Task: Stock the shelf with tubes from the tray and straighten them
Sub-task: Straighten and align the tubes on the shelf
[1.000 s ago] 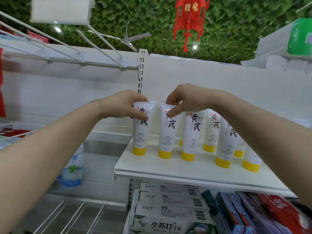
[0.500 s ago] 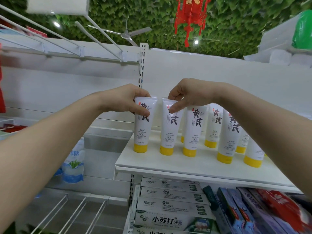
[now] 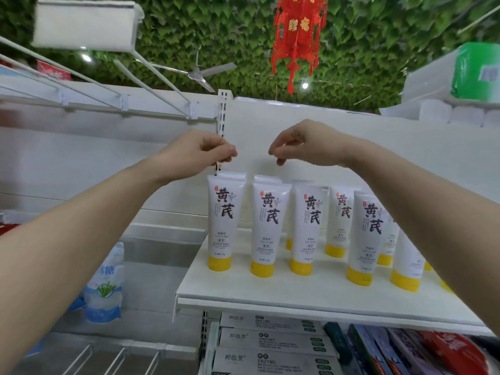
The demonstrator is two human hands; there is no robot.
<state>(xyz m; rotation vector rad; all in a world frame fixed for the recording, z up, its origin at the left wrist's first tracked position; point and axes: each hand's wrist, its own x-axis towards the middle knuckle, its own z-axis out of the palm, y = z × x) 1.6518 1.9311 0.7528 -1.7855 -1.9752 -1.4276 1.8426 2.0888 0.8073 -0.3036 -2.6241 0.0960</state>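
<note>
Several white tubes with yellow caps stand cap-down on the white shelf [image 3: 270, 296]. The leftmost tube [image 3: 224, 223] and the second tube [image 3: 267, 228] stand upright at the front, with more tubes [image 3: 364, 236] in rows to their right. My left hand [image 3: 201, 151] hovers just above the leftmost tube, fingers curled together and holding nothing. Over the second tube my right hand [image 3: 300, 144] hangs the same way, fingertips pinched and empty. Neither hand touches a tube. No tray is in view.
Boxed toothpaste [image 3: 270, 339] fills the shelf below, with coloured boxes [image 3: 405, 353] to the right. A blue-and-white bag [image 3: 104, 282] stands in the left bay above wire dividers [image 3: 81, 358]. A slotted upright [image 3: 222, 112] separates the bays. A green pack [image 3: 476, 71] sits top right.
Both hands have let go of the two front-left tubes and lifted a little above their tops. The tubes now stand free and upright.
</note>
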